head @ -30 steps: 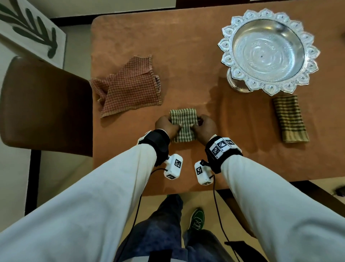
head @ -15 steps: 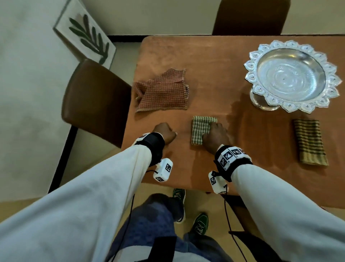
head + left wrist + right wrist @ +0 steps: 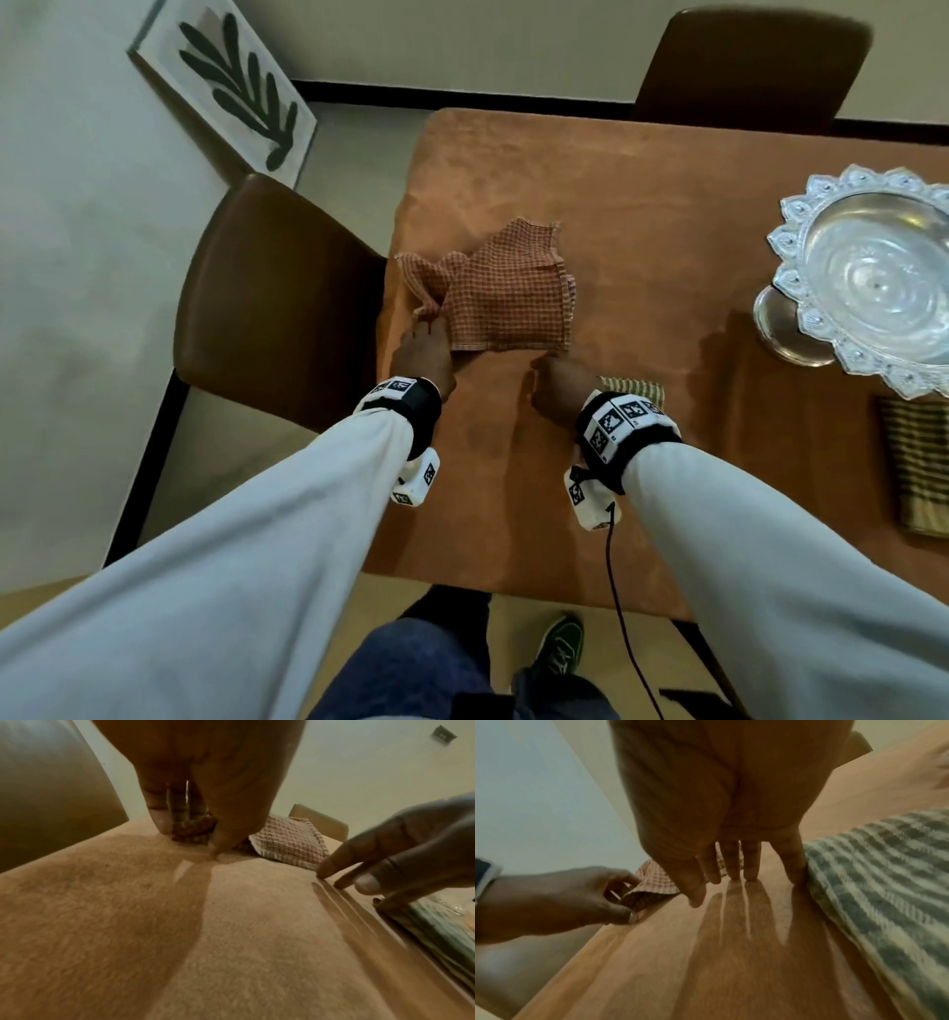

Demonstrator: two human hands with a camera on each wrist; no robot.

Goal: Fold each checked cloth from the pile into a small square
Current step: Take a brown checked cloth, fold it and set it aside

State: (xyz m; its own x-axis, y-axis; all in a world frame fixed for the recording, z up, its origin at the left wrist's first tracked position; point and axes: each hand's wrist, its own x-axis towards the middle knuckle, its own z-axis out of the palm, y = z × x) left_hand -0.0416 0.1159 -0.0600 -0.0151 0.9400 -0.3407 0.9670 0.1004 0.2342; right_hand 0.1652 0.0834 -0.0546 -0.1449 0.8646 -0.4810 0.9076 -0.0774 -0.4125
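A crumpled red checked cloth [image 3: 506,288] lies on the left part of the table. My left hand [image 3: 429,334] pinches its near left corner [image 3: 647,895] between thumb and curled fingers. Just short of the cloth's near right edge, my right hand [image 3: 542,367] holds nothing, and its straight fingertips [image 3: 741,875] touch the table top. The folded green checked cloth [image 3: 634,388] sits right beside that hand, partly hidden by the wrist. In the right wrist view the green checked cloth [image 3: 885,882] fills the right side.
A silver pedestal bowl [image 3: 873,277] stands at the right. A folded olive striped cloth [image 3: 914,462] lies in front of it. Brown chairs stand at the table's left side [image 3: 277,288] and far side [image 3: 744,67]. The table edge [image 3: 395,288] runs close to my left hand.
My left hand moved forward from the bare table and took hold of the red cloth's corner. My right hand came off the folded green cloth and shifted left toward the red cloth.
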